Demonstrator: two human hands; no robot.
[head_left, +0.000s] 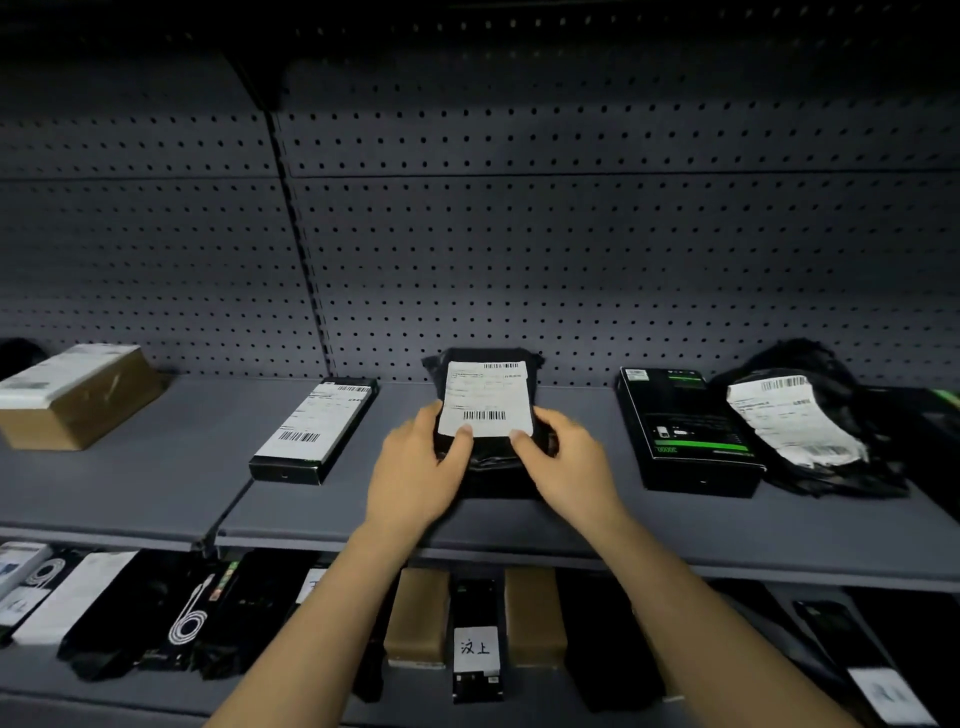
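At left, a carton and slim box lie on the shelf. At centre, left hand and right hand both grip the labelled parcel, apparently set down on the shelf but not yet released. Right, a black box and bag lie placed.

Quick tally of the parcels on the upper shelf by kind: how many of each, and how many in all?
Brown cardboard box: 1
Black boxes: 2, the labelled slim box and the green-printed box
Black bags with labels: 2, the held bag and the right bag
Total: 5 clearly seen
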